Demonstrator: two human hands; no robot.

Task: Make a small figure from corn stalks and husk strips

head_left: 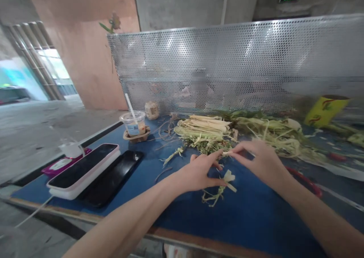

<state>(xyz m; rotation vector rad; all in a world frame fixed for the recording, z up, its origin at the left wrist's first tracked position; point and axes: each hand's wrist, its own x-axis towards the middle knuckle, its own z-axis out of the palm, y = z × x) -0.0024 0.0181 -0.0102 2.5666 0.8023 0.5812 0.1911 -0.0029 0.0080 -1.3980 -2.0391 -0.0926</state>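
Note:
Over the blue table, my right hand (254, 157) pinches one end of a small pale strip of plant, apparently husk (227, 153), between thumb and forefinger. The strip's other end meets the fingers of my left hand (203, 170); its thumb is spread away from them. Beneath that thumb lies a pale green plant scrap (229, 179) with stringy bits (213, 199). Just beyond both hands are a heap of small greenish sprigs (206, 145) and a stack of pale, flat husk-like pieces (206, 126). A loose sprig (173, 156) rests left of the heap.
At left are a pink-edged phone (88, 165), a black phone (113, 178) and a plastic cup with straw (135, 125). Loose husks (273, 132), a yellow tube (325, 110) and a red curved handle (307, 180) are at right. A perforated metal screen (227, 66) stands behind.

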